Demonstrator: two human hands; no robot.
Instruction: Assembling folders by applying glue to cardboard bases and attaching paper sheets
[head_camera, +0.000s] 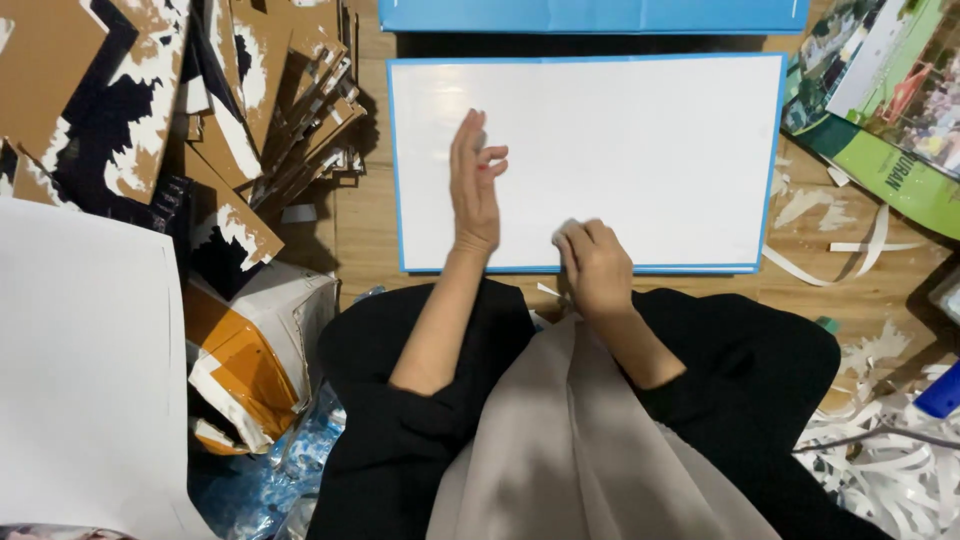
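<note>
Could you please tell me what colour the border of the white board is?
Light blue, on the board in the head view.

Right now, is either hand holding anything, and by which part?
The left hand lies flat and open on the blue-edged white rectangular board, gripping nothing. The right hand is curled at the board's near edge; whether it pinches something cannot be told.

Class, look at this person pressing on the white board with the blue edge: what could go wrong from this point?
1. The left hand lies flat on the white rectangular board with the blue border, while the right hand presses near its front edge; uneven pressure might crease the facing.
2. Loose white paper strips lie beside the board and could slip underneath.
3. The stack of torn brown cardboard pieces leans close and may slide over.
</note>
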